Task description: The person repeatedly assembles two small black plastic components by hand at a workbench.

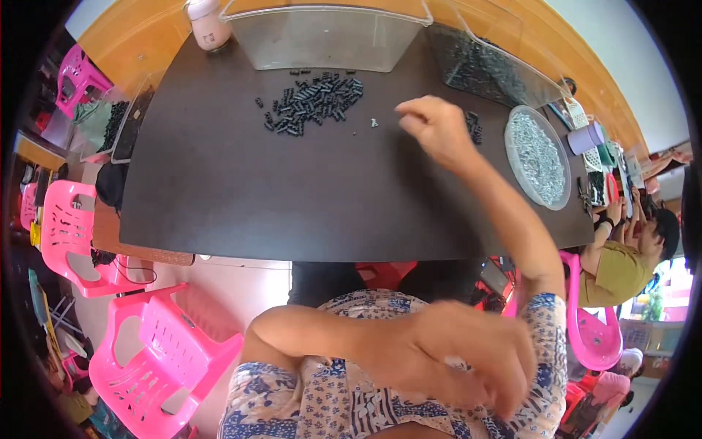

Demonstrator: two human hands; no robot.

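Note:
My right hand (439, 128) is over the right part of the dark table (292, 197), its fingers curled and drawn together. What they hold, if anything, is hidden. Left of its fingertips lie small silver metal pieces (374, 123). Beyond them is a loose pile of short black ribbed plastic pieces (314, 102), and a few more black pieces (474, 128) show just behind the hand. My left hand (475, 358) is close to my body, its forearm crossing in front of my patterned top. Motion smears its fingers, so I cannot tell what they hold.
At the back stand a clear plastic bin (329, 44) and another bin of black pieces (486, 69). A round tray of silver screws (540, 157) sits right, with pliers (583, 194) beside it. A pink jar (208, 25) is back left. Pink chairs (153, 358) and a co-worker (621, 263) are nearby.

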